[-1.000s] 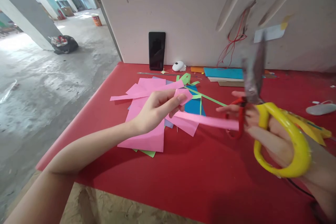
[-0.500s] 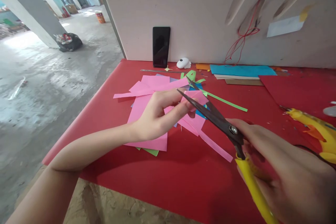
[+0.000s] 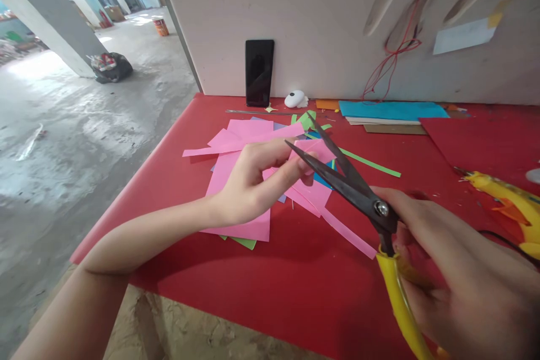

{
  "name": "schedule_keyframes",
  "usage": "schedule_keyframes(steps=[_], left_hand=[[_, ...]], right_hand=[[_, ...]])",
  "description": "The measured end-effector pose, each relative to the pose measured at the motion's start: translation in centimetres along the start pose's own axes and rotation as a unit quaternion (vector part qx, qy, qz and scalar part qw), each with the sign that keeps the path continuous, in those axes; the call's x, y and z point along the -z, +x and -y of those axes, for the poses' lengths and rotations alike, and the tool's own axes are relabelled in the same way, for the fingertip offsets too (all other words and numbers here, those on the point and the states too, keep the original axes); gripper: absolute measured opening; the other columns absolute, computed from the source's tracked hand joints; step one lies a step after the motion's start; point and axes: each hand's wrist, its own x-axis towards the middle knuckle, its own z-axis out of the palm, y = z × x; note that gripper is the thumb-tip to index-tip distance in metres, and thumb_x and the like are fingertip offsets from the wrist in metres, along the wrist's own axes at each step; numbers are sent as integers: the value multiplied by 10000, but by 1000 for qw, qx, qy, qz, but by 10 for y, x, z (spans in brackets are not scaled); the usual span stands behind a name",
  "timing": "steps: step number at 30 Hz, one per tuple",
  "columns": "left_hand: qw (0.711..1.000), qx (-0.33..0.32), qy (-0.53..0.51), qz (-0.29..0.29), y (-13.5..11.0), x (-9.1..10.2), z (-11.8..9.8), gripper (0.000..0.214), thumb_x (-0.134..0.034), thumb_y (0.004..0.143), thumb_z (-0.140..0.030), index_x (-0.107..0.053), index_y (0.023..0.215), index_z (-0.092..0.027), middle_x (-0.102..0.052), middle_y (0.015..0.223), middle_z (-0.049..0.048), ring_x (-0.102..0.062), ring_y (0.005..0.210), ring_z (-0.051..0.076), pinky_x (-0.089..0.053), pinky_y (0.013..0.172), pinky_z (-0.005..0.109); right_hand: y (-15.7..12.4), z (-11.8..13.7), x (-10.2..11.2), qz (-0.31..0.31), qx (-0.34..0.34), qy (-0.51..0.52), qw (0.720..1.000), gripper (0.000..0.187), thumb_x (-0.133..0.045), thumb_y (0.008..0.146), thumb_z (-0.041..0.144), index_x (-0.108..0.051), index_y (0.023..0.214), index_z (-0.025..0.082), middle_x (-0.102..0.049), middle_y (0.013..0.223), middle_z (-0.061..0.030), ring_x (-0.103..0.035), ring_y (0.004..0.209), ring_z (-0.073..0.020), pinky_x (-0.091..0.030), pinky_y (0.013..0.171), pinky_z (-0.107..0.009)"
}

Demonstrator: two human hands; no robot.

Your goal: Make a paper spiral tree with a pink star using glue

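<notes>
Between thumb and fingers, my left hand pinches a small folded piece of pink paper. My right hand grips a pair of scissors with dark blades and yellow handles. Its blades are spread, one in front of the pink piece and the other behind it. Beneath my left hand lie pink sheets, with a pink strip reaching out to the right. Blue paper shows partly behind the blades, and a green strip lies to their right.
A phone leans on the back panel beside a white rounded object. Blue sheets lie along the back. To the right rests a yellow glue gun. The red table's left edge drops to a concrete floor.
The scissor blades have spread wider around the pink piece. My right hand has shifted slightly, while my left hand keeps its pinch almost in place.
</notes>
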Motion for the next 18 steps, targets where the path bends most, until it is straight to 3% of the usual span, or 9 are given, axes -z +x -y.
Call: schedule_keyframes(steps=[5, 11, 18], left_hand=[[1000, 19, 10, -6, 2, -1, -2, 429, -519, 945, -446, -558, 604, -188, -634, 635, 9, -589, 586, 92, -486, 513, 222], [999, -25, 44, 2, 3, 2, -1, 358, -503, 961, -320, -575, 639, -184, -603, 598, -12, -554, 542, 76, -490, 530, 220], [999, -40, 21, 22, -2, 0, 1, 276, -472, 961, -207, -598, 716, -183, -661, 681, 3, -639, 647, 92, -533, 572, 206]], right_hand=[[-4, -1, 2, 9, -15, 2, 1000, 502, -473, 832, 78, -503, 1324, 174, -663, 808, -33, -606, 580, -170, -454, 525, -298], [-7, -4, 1, 13, -13, 20, 1000, 667, -500, 847, 89, -372, 1489, 217, -668, 808, -29, -612, 584, -181, -446, 517, -308], [-11, -6, 3, 14, -15, 27, 999, 623, -499, 891, 164, -370, 1498, 218, -675, 851, -64, -605, 597, -192, -421, 561, -330]])
